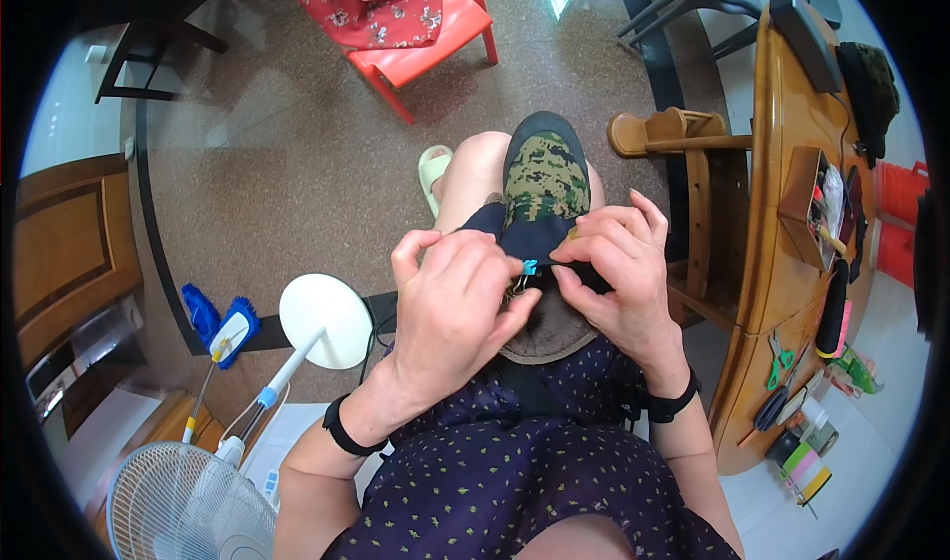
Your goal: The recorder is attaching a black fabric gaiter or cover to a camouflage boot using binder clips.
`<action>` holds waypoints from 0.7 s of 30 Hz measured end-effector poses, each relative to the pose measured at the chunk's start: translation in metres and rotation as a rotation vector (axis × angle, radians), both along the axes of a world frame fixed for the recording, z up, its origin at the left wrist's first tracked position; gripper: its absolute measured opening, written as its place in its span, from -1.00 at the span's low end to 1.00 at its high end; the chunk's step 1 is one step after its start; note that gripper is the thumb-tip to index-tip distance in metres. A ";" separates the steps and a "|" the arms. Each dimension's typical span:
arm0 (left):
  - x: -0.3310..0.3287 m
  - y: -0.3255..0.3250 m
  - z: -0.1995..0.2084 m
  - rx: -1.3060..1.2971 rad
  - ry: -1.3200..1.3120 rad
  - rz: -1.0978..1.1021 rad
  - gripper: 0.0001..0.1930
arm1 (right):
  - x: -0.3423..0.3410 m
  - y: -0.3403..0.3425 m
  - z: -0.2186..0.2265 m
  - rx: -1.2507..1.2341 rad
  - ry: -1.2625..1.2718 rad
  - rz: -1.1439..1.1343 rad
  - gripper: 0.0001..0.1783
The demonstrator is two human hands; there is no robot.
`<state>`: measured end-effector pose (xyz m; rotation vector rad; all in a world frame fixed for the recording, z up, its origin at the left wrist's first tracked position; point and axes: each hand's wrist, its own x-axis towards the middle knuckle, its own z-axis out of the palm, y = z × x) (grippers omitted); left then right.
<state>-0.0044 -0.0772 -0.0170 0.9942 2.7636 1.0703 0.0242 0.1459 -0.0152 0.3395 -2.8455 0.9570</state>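
Note:
A camouflage shoe [546,174] with a dark rubber toe lies across my lap, its toe pointing away from me. Its dark fabric opening [529,238] faces my hands. My left hand [450,298] is closed at the near edge of that fabric, pinching a small bright blue clip [530,266] with thin metal parts below it. On the other side, my right hand [618,268] pinches the dark fabric between thumb and forefinger, close to the clip. The insole [547,330] shows beneath my fingers, partly covered by them.
At my right stands a wooden table [737,362] holding a wooden box [807,199], green scissors [779,360] and thread spools. A white fan [183,506] is at lower left, near a blue mop [236,332]. Ahead is a red chair [421,50] with floral cloth.

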 end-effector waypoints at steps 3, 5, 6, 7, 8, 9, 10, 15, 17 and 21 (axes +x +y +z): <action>0.001 0.011 0.006 -0.031 -0.133 0.096 -0.23 | 0.001 0.003 -0.001 0.012 0.021 0.019 -0.70; 0.010 0.012 -0.001 -0.068 -0.158 0.108 -0.14 | 0.003 0.000 0.002 -0.021 -0.002 -0.045 -0.61; 0.014 0.013 -0.002 -0.111 -0.187 0.123 -0.05 | 0.005 -0.001 0.004 -0.059 -0.029 -0.106 -0.52; 0.015 0.011 0.000 -0.096 -0.188 0.150 -0.05 | 0.010 0.001 0.008 -0.043 -0.101 -0.124 -0.32; 0.016 0.011 0.005 -0.134 -0.194 0.202 -0.08 | 0.015 0.001 0.009 -0.038 -0.096 -0.134 -0.32; 0.017 0.009 0.000 -0.065 -0.295 0.231 -0.09 | 0.023 0.002 0.006 -0.078 -0.162 -0.211 -0.28; 0.016 0.006 -0.005 0.004 -0.396 0.259 -0.11 | 0.030 0.002 0.002 -0.119 -0.227 -0.288 -0.23; 0.013 0.005 -0.013 0.147 -0.483 0.223 -0.22 | 0.049 0.012 -0.001 -0.421 -0.429 -0.441 -0.39; 0.003 0.007 -0.013 0.206 -0.459 0.168 -0.24 | 0.053 0.015 -0.011 -0.559 -0.443 -0.458 -0.42; -0.031 0.005 0.016 0.308 -0.389 -0.060 -0.25 | 0.066 0.007 0.019 -0.824 -0.453 -0.461 -0.48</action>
